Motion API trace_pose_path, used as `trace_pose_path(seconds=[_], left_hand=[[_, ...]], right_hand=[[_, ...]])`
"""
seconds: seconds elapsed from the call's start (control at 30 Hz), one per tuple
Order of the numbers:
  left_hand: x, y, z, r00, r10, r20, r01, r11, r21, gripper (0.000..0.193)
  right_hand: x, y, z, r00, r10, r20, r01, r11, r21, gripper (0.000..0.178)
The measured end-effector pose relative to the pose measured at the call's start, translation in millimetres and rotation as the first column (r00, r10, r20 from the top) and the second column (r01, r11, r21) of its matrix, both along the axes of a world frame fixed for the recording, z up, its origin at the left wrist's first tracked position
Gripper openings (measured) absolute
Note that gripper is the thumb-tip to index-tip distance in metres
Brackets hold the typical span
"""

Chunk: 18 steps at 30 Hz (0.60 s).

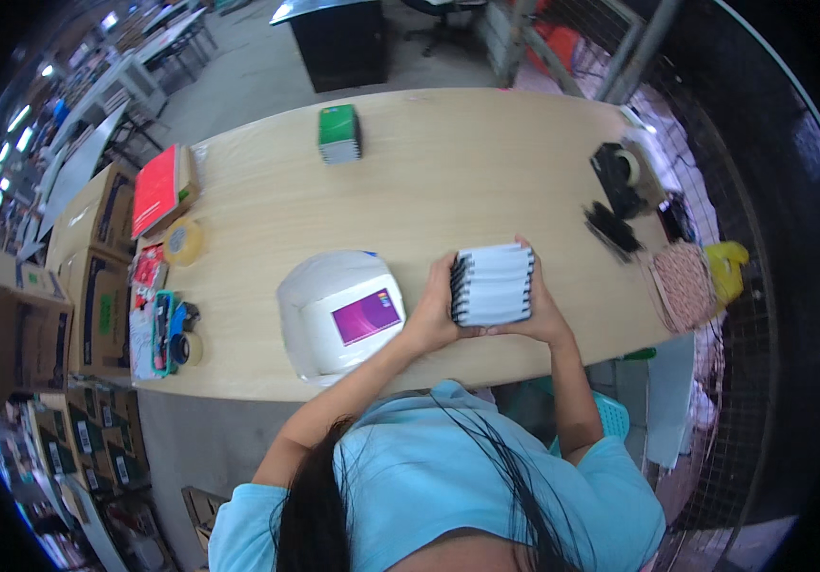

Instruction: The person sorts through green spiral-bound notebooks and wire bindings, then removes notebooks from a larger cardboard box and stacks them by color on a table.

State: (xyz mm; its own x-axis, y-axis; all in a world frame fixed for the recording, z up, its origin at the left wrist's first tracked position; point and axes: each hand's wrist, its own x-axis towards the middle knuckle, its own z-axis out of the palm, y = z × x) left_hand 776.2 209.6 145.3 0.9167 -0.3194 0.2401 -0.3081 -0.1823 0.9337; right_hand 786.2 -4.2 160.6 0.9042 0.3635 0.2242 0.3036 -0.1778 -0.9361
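Observation:
Between my two hands is a stack of small spiral notebooks (pixel 493 284), white page edges facing up and black coils along both sides. My left hand (pixel 434 307) grips its left side, and my right hand (pixel 543 310) wraps round the right. The fingers nearly meet at the near edge. Just left of my left hand stands a white tray (pixel 297 329) with a purple notebook or card (pixel 367 316) lying in it. Toward the far edge of the table sits another stack of small notebooks (pixel 338 133) with a green cover on top.
Along the table's left edge are red notebooks (pixel 155 191), a yellow tape roll (pixel 183 241) and a teal basket (pixel 162 334) of supplies. A tape dispenser (pixel 618 179), a black brush-like thing (pixel 612 231) and a pink string bundle (pixel 684 286) lie at the right. Cartons (pixel 102 305) stand beyond the left edge.

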Motion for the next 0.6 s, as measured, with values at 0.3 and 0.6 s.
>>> trace_pose_path(seconds=[0.3,0.6], left_hand=[[-19.4,-60.0,-120.1,0.975,-0.183,-0.123,0.176,0.982,-0.067,0.122],[-7.0,-56.6,-128.5,0.983,-0.176,0.041,0.162,0.958,0.237,0.134]], right_hand=[[-52.7,-65.3,-127.8,0.987,-0.158,-0.013,0.158,0.987,-0.025,0.14],[-52.4,-63.1,-156.2,0.994,-0.112,-0.006,0.11,0.985,-0.133,0.142]])
